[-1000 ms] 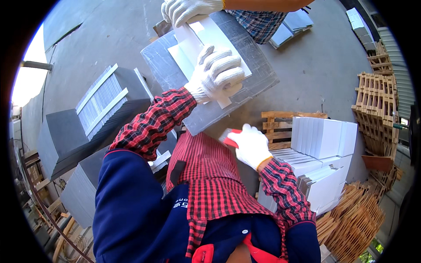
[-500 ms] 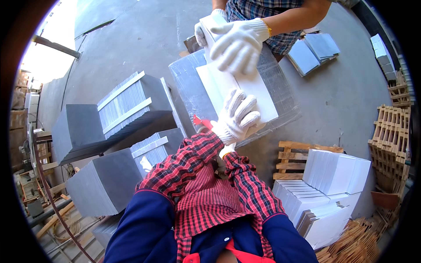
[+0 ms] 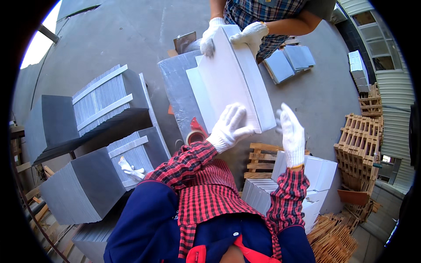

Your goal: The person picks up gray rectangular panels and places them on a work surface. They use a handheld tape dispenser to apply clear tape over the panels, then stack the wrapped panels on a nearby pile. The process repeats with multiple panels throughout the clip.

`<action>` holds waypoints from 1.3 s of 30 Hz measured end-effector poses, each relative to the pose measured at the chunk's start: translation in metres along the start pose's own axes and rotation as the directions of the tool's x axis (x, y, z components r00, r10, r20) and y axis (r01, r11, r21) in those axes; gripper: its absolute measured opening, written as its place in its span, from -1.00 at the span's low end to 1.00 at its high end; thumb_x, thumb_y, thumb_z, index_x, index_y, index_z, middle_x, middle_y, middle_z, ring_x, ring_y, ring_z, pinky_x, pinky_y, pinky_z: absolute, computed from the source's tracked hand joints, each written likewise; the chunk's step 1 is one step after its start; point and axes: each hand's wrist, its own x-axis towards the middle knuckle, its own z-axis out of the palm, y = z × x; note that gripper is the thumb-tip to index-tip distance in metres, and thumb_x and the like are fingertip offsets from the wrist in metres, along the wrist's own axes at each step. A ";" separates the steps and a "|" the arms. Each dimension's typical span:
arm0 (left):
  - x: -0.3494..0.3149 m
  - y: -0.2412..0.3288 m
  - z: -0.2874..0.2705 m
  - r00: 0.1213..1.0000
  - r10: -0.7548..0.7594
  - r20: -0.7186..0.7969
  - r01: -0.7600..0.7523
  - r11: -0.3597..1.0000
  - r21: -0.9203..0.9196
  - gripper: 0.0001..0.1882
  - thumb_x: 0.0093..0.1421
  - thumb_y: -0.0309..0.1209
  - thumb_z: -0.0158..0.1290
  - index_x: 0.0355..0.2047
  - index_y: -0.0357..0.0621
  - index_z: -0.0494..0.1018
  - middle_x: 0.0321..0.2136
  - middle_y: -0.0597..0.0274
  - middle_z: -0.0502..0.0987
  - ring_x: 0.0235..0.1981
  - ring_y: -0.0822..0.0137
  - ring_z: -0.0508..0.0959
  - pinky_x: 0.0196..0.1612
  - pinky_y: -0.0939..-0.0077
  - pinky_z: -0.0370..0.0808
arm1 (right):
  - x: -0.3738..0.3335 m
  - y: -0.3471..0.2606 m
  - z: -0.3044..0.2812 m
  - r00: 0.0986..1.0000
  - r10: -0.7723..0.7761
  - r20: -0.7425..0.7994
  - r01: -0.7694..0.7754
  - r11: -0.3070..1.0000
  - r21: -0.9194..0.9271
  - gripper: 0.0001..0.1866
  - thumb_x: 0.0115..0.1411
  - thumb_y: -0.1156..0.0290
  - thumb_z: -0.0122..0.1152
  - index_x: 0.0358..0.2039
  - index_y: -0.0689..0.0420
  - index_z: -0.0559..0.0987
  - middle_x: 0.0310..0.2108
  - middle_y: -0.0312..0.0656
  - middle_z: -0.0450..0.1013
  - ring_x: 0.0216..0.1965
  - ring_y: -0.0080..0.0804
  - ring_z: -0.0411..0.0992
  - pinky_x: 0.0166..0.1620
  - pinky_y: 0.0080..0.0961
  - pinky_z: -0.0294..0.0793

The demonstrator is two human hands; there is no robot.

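A white carton (image 3: pixel 228 83) lies tilted over the wrapped grey stack in front of me, its long side face (image 3: pixel 256 87) showing. My left hand (image 3: pixel 230 129), in a white knit glove, rests with spread fingers on the carton's near left end. To the right of the carton's near corner, my gloved right hand (image 3: pixel 291 136) is raised with its fingers stretched out, holding nothing. At the far end a co-worker's two gloved hands (image 3: pixel 250 35) grip the carton. A red tape dispenser (image 3: pixel 196 132) with a roll of tape sits just left of the carton's near end.
Stacks of dark grey panels (image 3: pixel 92 188) stand on the left, with a pair of white gloves (image 3: pixel 130 168) on one. White cartons (image 3: pixel 318 175) sit on a wooden pallet (image 3: pixel 258 160) at my right. More pallets (image 3: pixel 357 149) are piled farther right. Flat panels (image 3: pixel 280 65) lie beyond the co-worker.
The carton is now turned so that its side face shows. My hands have parted, the right swinging out to the right. The co-worker's hands have moved apart onto the carton's far end.
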 end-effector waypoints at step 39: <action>0.048 0.051 0.141 -0.500 -0.864 0.065 -0.131 0.002 -0.991 -0.45 0.23 -0.29 0.23 0.18 -0.14 0.37 0.13 0.14 0.45 0.16 0.11 0.42 0.22 0.03 0.38 | 0.219 0.277 -0.029 0.661 0.204 0.722 -0.682 0.565 0.465 -0.39 0.29 0.25 0.24 0.26 0.27 0.33 0.12 -0.11 0.42 0.10 -0.36 0.40 0.18 -0.40 0.37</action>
